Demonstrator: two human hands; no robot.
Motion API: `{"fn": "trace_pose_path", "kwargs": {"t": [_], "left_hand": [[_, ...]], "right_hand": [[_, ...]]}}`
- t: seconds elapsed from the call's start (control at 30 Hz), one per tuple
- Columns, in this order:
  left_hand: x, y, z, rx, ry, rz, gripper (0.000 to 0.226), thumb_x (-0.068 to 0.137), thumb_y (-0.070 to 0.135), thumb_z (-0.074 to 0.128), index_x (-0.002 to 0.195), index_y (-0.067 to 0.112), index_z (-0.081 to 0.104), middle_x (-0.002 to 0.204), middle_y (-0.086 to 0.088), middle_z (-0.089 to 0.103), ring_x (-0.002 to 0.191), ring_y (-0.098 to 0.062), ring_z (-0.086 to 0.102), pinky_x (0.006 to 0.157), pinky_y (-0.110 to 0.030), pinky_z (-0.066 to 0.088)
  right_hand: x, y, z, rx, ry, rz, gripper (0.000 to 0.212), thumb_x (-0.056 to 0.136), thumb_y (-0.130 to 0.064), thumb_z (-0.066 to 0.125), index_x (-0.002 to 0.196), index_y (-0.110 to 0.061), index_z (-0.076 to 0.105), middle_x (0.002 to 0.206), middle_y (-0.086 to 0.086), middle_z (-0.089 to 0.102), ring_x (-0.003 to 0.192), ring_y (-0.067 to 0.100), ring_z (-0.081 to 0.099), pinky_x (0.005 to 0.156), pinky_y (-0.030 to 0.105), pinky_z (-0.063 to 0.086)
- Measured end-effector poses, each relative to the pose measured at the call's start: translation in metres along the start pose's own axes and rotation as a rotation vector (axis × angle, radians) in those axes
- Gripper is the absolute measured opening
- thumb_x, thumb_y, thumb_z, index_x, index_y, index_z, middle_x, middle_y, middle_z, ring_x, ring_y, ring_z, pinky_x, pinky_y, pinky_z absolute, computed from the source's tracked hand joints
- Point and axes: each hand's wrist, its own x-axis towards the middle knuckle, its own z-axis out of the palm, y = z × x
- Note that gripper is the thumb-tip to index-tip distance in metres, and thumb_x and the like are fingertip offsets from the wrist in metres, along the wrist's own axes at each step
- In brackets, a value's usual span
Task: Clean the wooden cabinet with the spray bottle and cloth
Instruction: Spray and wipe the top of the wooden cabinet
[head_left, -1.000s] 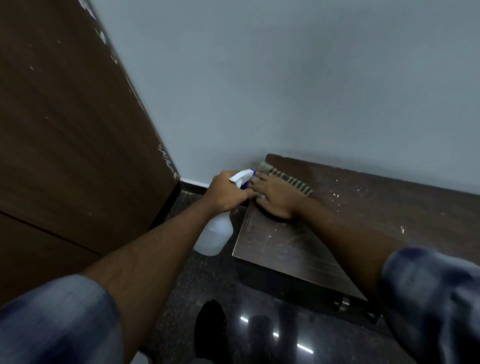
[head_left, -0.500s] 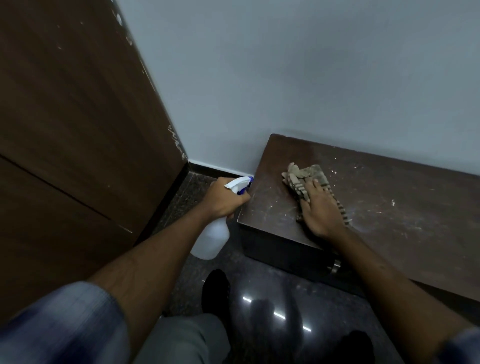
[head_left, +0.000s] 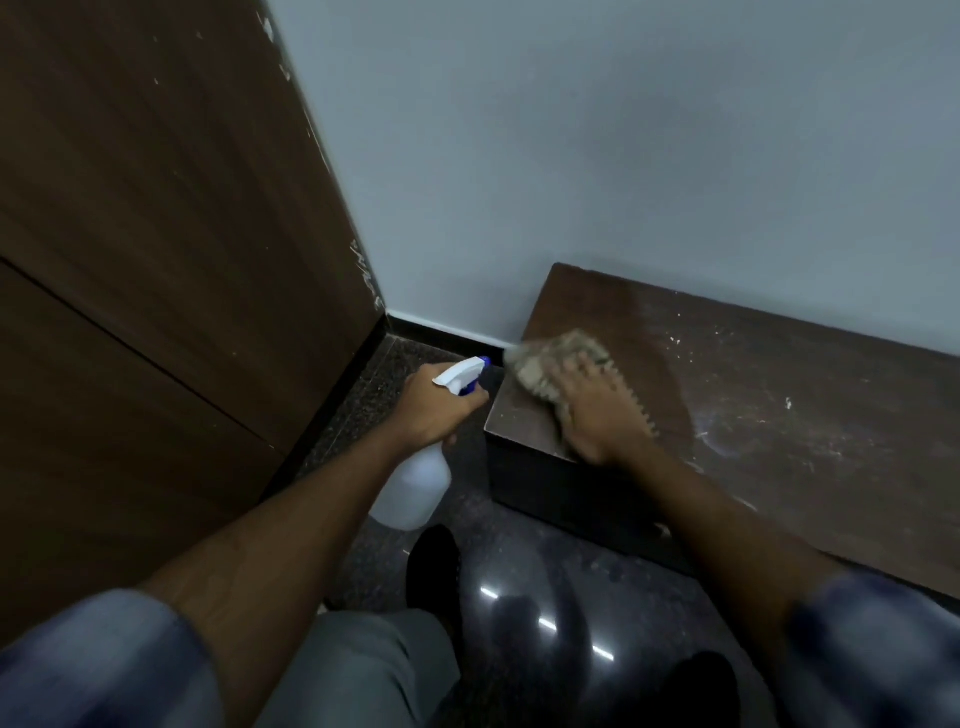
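Observation:
A low dark wooden cabinet (head_left: 779, 415) stands against the wall at the right, its top dusty and speckled white. My right hand (head_left: 597, 415) presses a crumpled beige striped cloth (head_left: 550, 364) flat on the cabinet's left front corner. The cloth is blurred by motion. My left hand (head_left: 431, 410) grips the neck of a white spray bottle (head_left: 415, 488) with a white and blue trigger head, held over the floor just left of the cabinet, its nozzle pointing toward the cabinet.
A tall brown wooden panel (head_left: 156, 260) fills the left side, meeting the pale grey wall (head_left: 623, 130) at a corner. The dark glossy floor (head_left: 545, 597) shows light reflections. My black shoes (head_left: 434, 571) and grey trouser leg are below.
My right hand with the cloth has slid left toward the cabinet's left edge. The view has shifted slightly. My left hand still holds the bottle in the same spot beside the cabinet.

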Motion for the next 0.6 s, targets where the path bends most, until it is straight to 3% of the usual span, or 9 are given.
{"fn": "trace_pose_path", "kwargs": {"t": [0.07,0.13,0.2,0.23,0.33,0.37,0.47,0.5,0.6], "left_hand": [[-0.003,-0.006,0.000,0.004,0.000,-0.010,0.014,0.086,0.020,0.078,0.095,0.009,0.076,0.073,-0.014,0.073,0.039,-0.017,0.056,0.044,-0.029,0.048],[-0.005,-0.008,-0.002,0.006,-0.011,-0.006,0.018,0.086,0.019,0.079,0.103,0.014,0.079,0.077,-0.010,0.075,0.040,-0.016,0.058,0.046,-0.030,0.051],[-0.007,-0.009,-0.003,-0.029,-0.028,-0.012,0.032,0.087,0.019,0.079,0.118,0.021,0.078,0.087,-0.012,0.079,0.043,-0.017,0.060,0.049,-0.032,0.052],[-0.009,-0.010,-0.004,-0.036,-0.031,-0.017,0.033,0.087,0.019,0.079,0.120,0.021,0.077,0.088,-0.015,0.079,0.042,-0.019,0.059,0.049,-0.031,0.051],[-0.013,-0.013,-0.002,0.001,-0.028,-0.017,0.016,0.086,0.017,0.076,0.101,0.012,0.078,0.079,-0.022,0.074,0.038,-0.020,0.057,0.047,-0.031,0.050],[-0.016,-0.012,-0.003,-0.004,-0.029,-0.012,0.012,0.085,0.017,0.076,0.095,0.011,0.077,0.077,-0.022,0.073,0.040,-0.022,0.059,0.048,-0.034,0.051],[-0.025,-0.009,-0.005,0.020,-0.064,0.025,0.019,0.087,0.021,0.081,0.103,0.013,0.078,0.086,-0.019,0.077,0.061,-0.031,0.071,0.058,-0.043,0.058],[-0.029,-0.011,-0.005,0.030,-0.083,0.033,0.019,0.087,0.021,0.081,0.104,0.011,0.078,0.087,-0.020,0.077,0.064,-0.034,0.072,0.059,-0.046,0.059],[-0.039,-0.020,-0.002,0.029,-0.101,0.033,0.011,0.089,0.016,0.077,0.098,0.010,0.075,0.075,-0.019,0.072,0.047,-0.028,0.062,0.046,-0.041,0.055]], "right_hand": [[0.022,-0.011,-0.013,0.034,0.000,0.254,0.060,0.107,-0.038,0.022,0.163,-0.019,0.012,0.171,0.006,0.009,0.157,0.026,0.004,0.126,0.047,0.001],[0.016,-0.038,0.001,-0.018,0.060,0.018,0.059,0.106,-0.037,0.021,0.161,-0.018,0.022,0.168,0.010,0.020,0.156,0.027,0.011,0.127,0.047,0.003],[-0.008,-0.043,0.014,-0.009,-0.015,-0.278,0.059,0.104,-0.041,0.019,0.160,-0.024,0.025,0.167,0.003,0.025,0.155,0.022,0.017,0.127,0.044,0.008],[-0.008,-0.035,0.010,-0.001,-0.031,-0.315,0.059,0.104,-0.043,0.020,0.161,-0.027,0.023,0.167,0.000,0.024,0.155,0.020,0.017,0.128,0.044,0.009],[0.025,-0.018,-0.004,0.051,-0.002,0.008,0.059,0.106,-0.035,0.030,0.163,-0.023,0.017,0.170,0.003,0.016,0.157,0.023,0.010,0.127,0.045,0.005],[0.028,-0.025,-0.005,0.053,0.000,0.039,0.060,0.107,-0.034,0.031,0.163,-0.019,0.016,0.170,0.005,0.014,0.157,0.024,0.008,0.127,0.046,0.004],[-0.010,-0.038,0.009,0.033,-0.040,-0.238,0.058,0.104,-0.027,0.040,0.160,-0.023,0.026,0.168,0.002,0.023,0.156,0.021,0.014,0.127,0.045,0.008],[-0.028,-0.027,0.009,0.065,-0.042,-0.240,0.061,0.101,-0.022,0.045,0.159,-0.027,0.029,0.167,0.000,0.026,0.155,0.020,0.017,0.127,0.044,0.012],[-0.061,0.019,0.004,0.188,0.147,0.175,0.066,0.094,-0.015,0.049,0.158,-0.024,0.032,0.165,0.005,0.031,0.153,0.025,0.025,0.125,0.045,0.022]]}}
